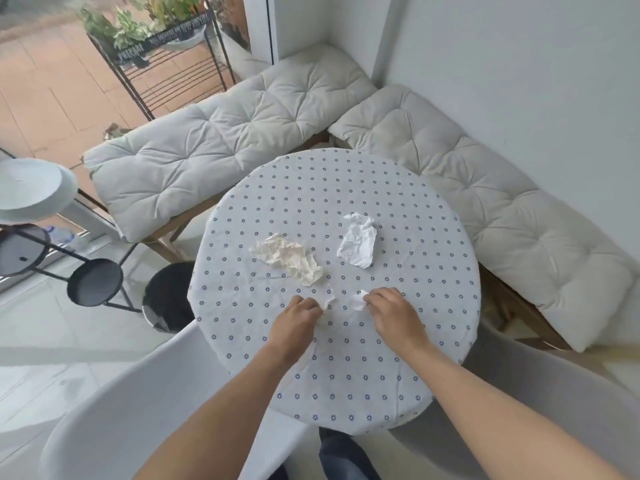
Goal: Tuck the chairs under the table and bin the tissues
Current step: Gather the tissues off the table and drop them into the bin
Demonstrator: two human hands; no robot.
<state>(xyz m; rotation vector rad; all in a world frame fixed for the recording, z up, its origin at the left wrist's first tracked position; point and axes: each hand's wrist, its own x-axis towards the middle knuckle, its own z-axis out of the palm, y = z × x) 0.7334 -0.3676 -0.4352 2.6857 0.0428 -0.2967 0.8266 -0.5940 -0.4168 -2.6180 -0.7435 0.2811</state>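
Stage: tissue pickup is just beginning; nothing looks binned yet.
Left hand (300,315): grip is closing on a small tissue scrap (329,301) at the near-centre of the desk (346,375).
Right hand (388,306): grip is pinching a second scrap (358,301), just right of the first.
Left to collect: a cream tissue (287,256) is lying just beyond the left hand; a white tissue (358,242) is lying just beyond the right hand, the two apart.
Bin (166,296): dark and open, standing on the floor just left of the desk, partly under its edge.
Chairs: a white chair (121,410) is sitting near-left of the desk, a grey one (519,393) near-right; both seem close in, whether tucked I cannot tell.
Surface: round, covered in a dotted cloth, slightly wrinkled.
Room: cushioned benches (225,140) are wrapping the far side of the desk; white walls behind; a plant rack (166,64) is standing far-left.
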